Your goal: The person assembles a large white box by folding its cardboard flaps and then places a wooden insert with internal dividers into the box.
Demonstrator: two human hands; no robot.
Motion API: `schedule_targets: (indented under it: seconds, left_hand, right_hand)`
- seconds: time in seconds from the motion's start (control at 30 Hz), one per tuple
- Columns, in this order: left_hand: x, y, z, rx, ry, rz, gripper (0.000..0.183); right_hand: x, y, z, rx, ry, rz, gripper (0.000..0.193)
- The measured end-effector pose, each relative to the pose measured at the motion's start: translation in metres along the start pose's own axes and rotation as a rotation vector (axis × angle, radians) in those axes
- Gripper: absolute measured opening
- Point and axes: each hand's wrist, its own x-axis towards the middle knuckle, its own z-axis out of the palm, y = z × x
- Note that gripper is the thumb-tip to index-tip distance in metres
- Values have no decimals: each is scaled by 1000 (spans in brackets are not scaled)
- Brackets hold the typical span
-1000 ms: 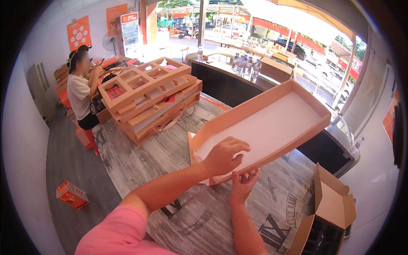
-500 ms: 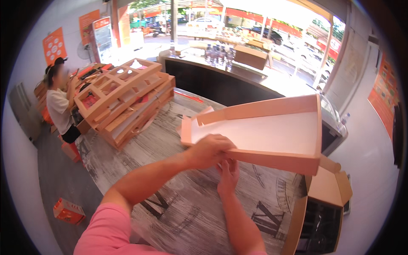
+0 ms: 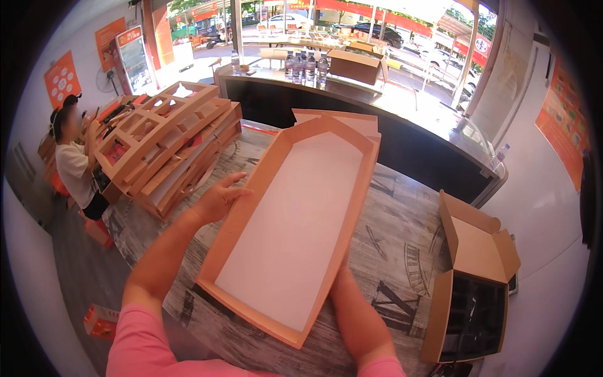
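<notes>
While a broad grey wood-grain table [image 3: 392, 256] spreads below, a long orange-brown cardboard tray with a white base [image 3: 286, 232] slants between the bare left hand [image 3: 218, 198], fingers parted against its side, and the bare right hand [image 3: 342, 276], well apart opposite, its grip hidden.

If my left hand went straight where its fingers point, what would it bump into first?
Your left hand would probably meet the left wall of the cardboard tray first. The fingertips look right beside it, maybe touching, but depth is hard to judge.
</notes>
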Motion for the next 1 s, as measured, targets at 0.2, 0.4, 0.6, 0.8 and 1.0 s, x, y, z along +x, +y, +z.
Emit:
schedule_targets:
  seconds: [0.2, 0.4, 0.6, 0.8, 1.0]
  left_hand:
    - [-18, 65, -9, 106, 164, 166, 35]
    - [-69, 129, -7, -494, -869, -69, 37]
    - [-60, 134, 7, -255, -1153, -243, 68]
    - [-57, 154, 7, -102, -1132, -230, 72]
    - [-67, 149, 14, -114, -1049, -226, 67]
  right_hand:
    - [6, -2, -27, -19, -7, -15, 52]
    - [-3, 1, 9, -44, 46, -39, 61]
    - [0, 1, 13, -106, -2, -60, 60]
    - [1, 4, 7, -42, -41, -117, 64]
    - [-2, 2, 10, 15, -25, -64, 70]
